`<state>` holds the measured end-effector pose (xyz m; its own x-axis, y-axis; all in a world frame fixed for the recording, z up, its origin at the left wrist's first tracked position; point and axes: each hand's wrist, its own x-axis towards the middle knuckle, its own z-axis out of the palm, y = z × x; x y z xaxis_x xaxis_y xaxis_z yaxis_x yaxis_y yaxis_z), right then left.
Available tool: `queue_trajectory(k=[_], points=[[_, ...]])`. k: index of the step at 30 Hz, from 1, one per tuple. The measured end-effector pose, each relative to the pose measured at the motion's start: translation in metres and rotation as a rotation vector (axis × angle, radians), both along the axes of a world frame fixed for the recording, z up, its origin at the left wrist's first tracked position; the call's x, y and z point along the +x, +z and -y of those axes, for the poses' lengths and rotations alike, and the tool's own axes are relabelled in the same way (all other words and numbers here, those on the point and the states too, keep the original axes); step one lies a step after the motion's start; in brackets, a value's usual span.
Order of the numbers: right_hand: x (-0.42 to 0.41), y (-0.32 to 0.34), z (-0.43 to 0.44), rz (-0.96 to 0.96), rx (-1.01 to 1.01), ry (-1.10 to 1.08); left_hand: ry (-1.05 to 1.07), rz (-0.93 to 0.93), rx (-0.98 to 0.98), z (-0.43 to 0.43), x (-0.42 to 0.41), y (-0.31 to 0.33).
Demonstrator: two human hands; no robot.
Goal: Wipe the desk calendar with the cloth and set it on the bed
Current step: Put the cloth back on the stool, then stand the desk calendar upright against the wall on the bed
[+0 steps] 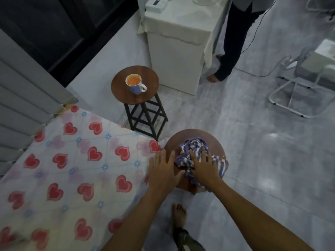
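A crumpled purple-and-white striped cloth (192, 144) lies on a round wooden stool (173, 142) beside the bed (72, 160), which has a heart-patterned sheet. My right hand (204, 168) rests on top of the cloth with its fingers spread. My left hand (163, 171) is flat and open over the stool's left edge, just beside the cloth and next to the bed's corner. No desk calendar shows in the head view; I cannot tell whether anything lies under the cloth.
A second round stool (152, 77) stands farther back with a mug (135, 84) of orange liquid on it. Behind it is a white cabinet (174, 60), with another person's legs (230, 42) beside it. A white folding chair frame (297, 91) stands at right. My bare foot (179, 214) is on the tiled floor.
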<state>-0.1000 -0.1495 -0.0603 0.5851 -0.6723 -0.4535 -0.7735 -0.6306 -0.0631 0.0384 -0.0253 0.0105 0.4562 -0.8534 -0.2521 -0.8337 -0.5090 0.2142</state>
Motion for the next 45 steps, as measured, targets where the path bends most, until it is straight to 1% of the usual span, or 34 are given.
queue_trajectory(k=[5,9,11,14,18,22,25,29,31,34,36,39,43,45], points=[[0.005,0.015,-0.003,-0.011,-0.035,-0.024,0.025,0.041,-0.031,-0.016,0.0,0.003],[0.019,0.041,-0.017,0.085,-0.095,0.0,0.075,0.016,-0.077,-0.039,0.006,0.014],[0.034,0.056,-0.033,0.134,-0.111,0.041,0.118,-0.001,-0.125,-0.057,0.009,0.023],[0.065,0.077,-0.067,0.187,-0.136,0.168,0.169,0.056,-0.147,-0.095,0.021,0.038],[0.118,0.1,-0.136,0.252,-0.155,0.337,0.311,0.162,-0.153,-0.172,0.046,0.058],[0.17,0.116,-0.228,0.295,-0.103,0.477,0.466,0.269,-0.276,-0.267,0.065,0.063],[0.206,0.122,-0.297,0.324,-0.096,0.618,0.627,0.276,-0.294,-0.337,0.077,0.06],[0.244,0.117,-0.373,0.327,-0.093,0.808,0.804,0.249,-0.227,-0.427,0.089,0.05],[0.259,0.113,-0.406,0.334,-0.084,0.858,0.892,0.247,-0.167,-0.464,0.096,0.044],[0.274,0.107,-0.446,0.351,-0.056,0.897,0.97,0.198,-0.055,-0.508,0.103,0.036],[0.283,0.102,-0.463,0.344,-0.015,0.896,1.051,0.155,-0.081,-0.531,0.103,0.031],[0.296,0.094,-0.478,0.332,0.148,0.83,1.196,0.113,-0.18,-0.561,0.099,0.028],[0.313,0.092,-0.488,0.407,0.488,0.526,1.404,0.121,-0.332,-0.585,0.108,0.032],[0.317,0.093,-0.492,0.473,0.574,0.493,1.435,0.082,-0.451,-0.591,0.119,0.038]])
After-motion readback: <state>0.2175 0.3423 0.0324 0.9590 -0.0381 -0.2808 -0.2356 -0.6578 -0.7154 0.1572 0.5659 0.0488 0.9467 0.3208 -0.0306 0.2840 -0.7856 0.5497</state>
